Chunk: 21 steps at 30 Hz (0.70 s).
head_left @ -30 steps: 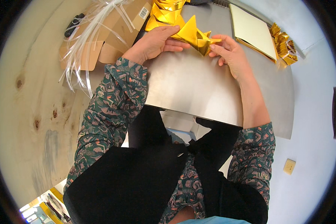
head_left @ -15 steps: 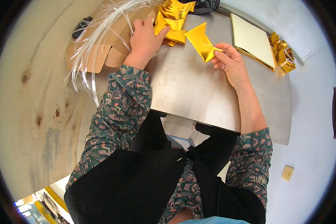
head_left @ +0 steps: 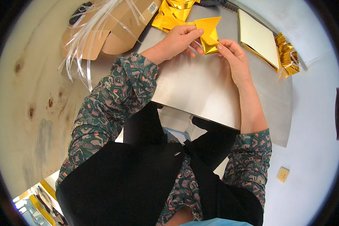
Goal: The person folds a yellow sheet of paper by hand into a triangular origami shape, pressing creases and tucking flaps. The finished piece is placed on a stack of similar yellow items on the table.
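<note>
Between my two hands, above the metal table (head_left: 199,86), is a folded piece of gold foil paper (head_left: 208,32) with pointed corners. My left hand (head_left: 180,41) pinches its left edge between thumb and fingers. On the other side, my right hand (head_left: 234,56) grips the lower right corner. Just beyond my left hand lies a pile of similar gold folded papers (head_left: 173,15), partly cut off by the upper edge of the view.
At the left stands an open brown cardboard box (head_left: 120,32) with white ribbon strips (head_left: 88,39) draped over it. A stack of pale sheets (head_left: 258,37) lies at the right, beside bundled gold folded papers (head_left: 288,54). A wall outlet (head_left: 283,174) is at lower right.
My left hand has left the pile and moved right to take hold of the folded gold paper. The paper has turned slightly in my right hand.
</note>
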Motion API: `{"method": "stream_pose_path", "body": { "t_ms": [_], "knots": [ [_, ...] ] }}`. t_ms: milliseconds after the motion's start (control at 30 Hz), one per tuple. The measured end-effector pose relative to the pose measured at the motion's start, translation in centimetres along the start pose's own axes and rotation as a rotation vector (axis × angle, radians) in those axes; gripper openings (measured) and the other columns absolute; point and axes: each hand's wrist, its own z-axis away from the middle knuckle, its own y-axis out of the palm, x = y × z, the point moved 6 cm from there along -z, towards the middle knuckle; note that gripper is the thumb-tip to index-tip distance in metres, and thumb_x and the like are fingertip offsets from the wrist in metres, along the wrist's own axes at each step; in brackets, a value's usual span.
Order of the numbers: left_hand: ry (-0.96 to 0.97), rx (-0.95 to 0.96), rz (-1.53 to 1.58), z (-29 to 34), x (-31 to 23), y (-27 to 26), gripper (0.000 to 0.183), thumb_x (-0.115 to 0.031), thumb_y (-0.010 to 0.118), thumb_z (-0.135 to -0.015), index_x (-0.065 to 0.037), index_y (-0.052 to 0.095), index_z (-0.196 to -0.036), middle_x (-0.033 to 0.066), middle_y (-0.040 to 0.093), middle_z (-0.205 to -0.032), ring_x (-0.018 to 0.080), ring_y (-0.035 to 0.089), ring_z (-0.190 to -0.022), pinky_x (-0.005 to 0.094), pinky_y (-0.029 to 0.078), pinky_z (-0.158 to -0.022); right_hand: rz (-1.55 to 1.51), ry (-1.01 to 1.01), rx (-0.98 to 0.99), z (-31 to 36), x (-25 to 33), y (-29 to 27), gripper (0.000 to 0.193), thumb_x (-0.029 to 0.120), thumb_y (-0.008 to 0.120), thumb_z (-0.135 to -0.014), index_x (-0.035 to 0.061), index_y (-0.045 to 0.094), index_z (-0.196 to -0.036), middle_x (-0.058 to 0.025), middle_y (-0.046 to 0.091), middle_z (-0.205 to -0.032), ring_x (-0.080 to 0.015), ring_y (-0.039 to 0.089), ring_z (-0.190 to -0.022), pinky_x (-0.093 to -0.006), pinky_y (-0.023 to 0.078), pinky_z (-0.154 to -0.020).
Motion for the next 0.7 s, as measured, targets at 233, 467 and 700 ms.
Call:
{"method": "stream_pose_path", "body": {
  "t_ms": [233,467,700],
  "knots": [
    [-0.038,0.08,-0.064,-0.2,0.8,0.8,0.038,-0.038,0.053,-0.105,-0.002,0.063,-0.114,0.0061,0.067,-0.101,0.0134,0.072,-0.076,0.0212,0.056,-0.056,0.057,0.008,-0.01,0.0,-0.3,0.2,0.02,0.022,0.071,-0.095,0.0045,0.072,-0.103,0.0025,0.066,-0.094,-0.0072,0.057,-0.088,-0.0229,0.046,-0.081],
    [-0.044,0.099,-0.111,-0.1,1.4,1.0,0.042,-0.039,0.052,-0.105,-0.001,0.064,-0.116,0.0076,0.068,-0.1,0.014,0.072,-0.071,0.0215,0.057,-0.055,0.2,0.078,-0.023,0.2,-0.4,0.3,0.016,0.022,0.073,-0.093,0.0062,0.074,-0.095,0.0031,0.067,-0.092,-0.0074,0.058,-0.085,-0.0226,0.046,-0.081],
    [-0.003,0.083,-0.211,0.2,0.9,1.2,0.044,-0.041,0.052,-0.105,-0.001,0.065,-0.117,0.0071,0.068,-0.095,0.0109,0.071,-0.068,0.0179,0.05,-0.049,0.179,0.013,0.058,-0.2,-0.5,0.6,0.017,0.019,0.077,-0.089,0.0034,0.073,-0.091,0.0028,0.061,-0.1,-0.0077,0.056,-0.089,-0.0227,0.044,-0.081]
  ]
}}
